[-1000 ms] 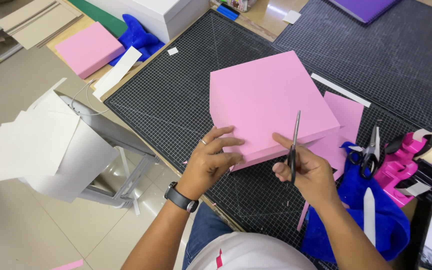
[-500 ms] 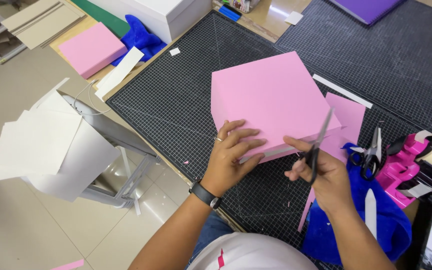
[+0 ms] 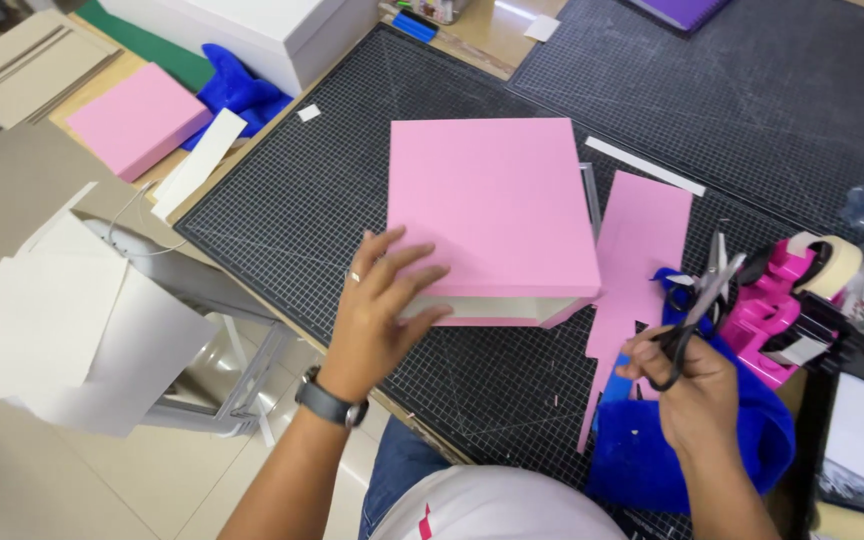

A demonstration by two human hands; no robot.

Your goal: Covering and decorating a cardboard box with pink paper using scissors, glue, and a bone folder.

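Note:
A pink paper-covered box (image 3: 497, 205) lies on the black gridded cutting mat (image 3: 312, 190). My left hand (image 3: 382, 300) rests flat on the box's near left corner, fingers spread, with a ring and a black wrist watch. My right hand (image 3: 692, 385) grips black-handled scissors (image 3: 697, 305) over a blue cloth (image 3: 692, 450), to the right of the box, blades pointing up and away. A pink paper offcut (image 3: 637, 250) lies between the box and my right hand.
A pink tape dispenser (image 3: 802, 300) stands at the right, with a second pair of scissors beside it. A smaller pink box (image 3: 137, 120), a white box (image 3: 252, 30) and another blue cloth (image 3: 237, 95) sit at the back left. White sheets (image 3: 62, 320) lie on a stand left of the table.
My right hand has pulled the scissors away from the box's near edge to the right, over the blue cloth. The box has turned square to me, its open side showing. My left hand stays on it.

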